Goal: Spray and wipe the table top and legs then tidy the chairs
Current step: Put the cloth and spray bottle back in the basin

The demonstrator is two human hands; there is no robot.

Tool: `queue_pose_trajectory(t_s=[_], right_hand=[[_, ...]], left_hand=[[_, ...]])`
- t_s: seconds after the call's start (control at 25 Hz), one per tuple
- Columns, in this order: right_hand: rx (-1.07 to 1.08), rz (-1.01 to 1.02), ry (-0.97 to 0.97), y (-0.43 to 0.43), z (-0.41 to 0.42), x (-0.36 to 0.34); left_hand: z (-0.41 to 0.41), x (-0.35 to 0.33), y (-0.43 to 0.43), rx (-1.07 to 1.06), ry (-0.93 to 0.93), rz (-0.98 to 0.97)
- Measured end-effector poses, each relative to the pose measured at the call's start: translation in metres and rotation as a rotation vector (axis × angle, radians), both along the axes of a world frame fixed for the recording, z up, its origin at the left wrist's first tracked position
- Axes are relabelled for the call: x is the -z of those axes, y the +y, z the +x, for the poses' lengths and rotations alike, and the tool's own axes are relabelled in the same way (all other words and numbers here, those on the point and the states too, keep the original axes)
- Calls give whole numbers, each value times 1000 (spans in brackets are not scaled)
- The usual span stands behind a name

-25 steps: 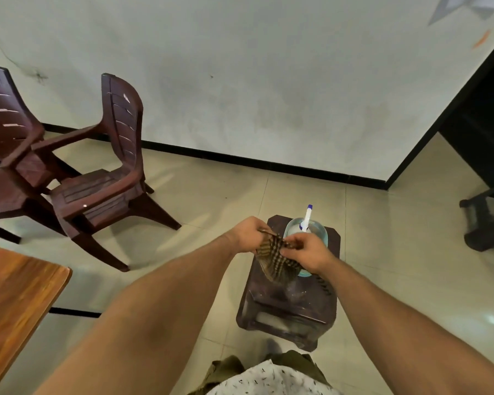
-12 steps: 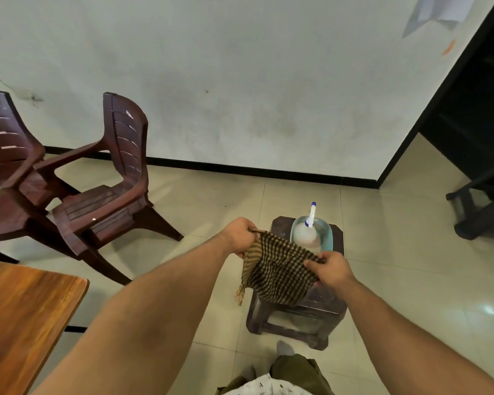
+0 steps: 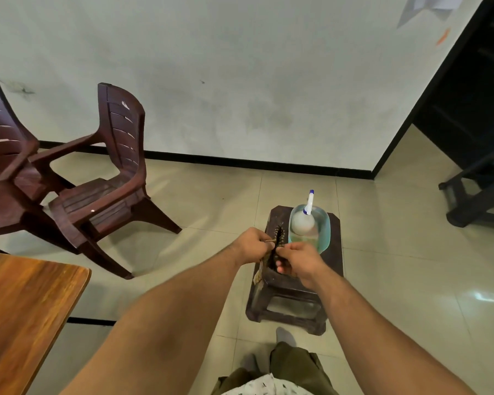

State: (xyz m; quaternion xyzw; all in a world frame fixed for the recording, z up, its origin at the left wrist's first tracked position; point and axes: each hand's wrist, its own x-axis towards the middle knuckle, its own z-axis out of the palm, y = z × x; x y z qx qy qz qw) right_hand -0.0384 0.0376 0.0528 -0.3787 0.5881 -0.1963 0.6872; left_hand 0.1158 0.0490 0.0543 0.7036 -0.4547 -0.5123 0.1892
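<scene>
Pinched cloth point(image 3: 278, 240) in left hand point(image 3: 253, 246) and right hand point(image 3: 298, 259), together over the stool point(image 3: 283, 287). Faced spray bottle point(image 3: 304, 221) at its far end (right nearer).

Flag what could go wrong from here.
1. Both the left hand and right hand grip the checked cloth right beside the spray bottle standing in the teal basin; a careless flick could tip it.
2. The basin sits on a small stool close to the person's foot; a step forward might bump it.
</scene>
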Motion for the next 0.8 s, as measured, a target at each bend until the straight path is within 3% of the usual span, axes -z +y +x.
queue_pose_trajectory(t_s=[0.16,0.32,0.48,0.52,0.6,0.8], right_hand=[[111,54,7,3,8,1],[-91,-29,92,2,1,-2],[-282,-469,693,-10,-14,-3],[-395,-529,752,-13,-18,-3],[-599,-544,700,-20,-19,-1],[-458,-674,622,-39,-16,-16]], left_hand=[[-5,-3,7,126,51,33],[-2,-3,15,238,-122,-107],[4,-15,8,295,-228,-112],[7,-20,5,325,-232,-113],[14,-30,0,345,-256,-133],[30,-39,-11,254,-377,-233]])
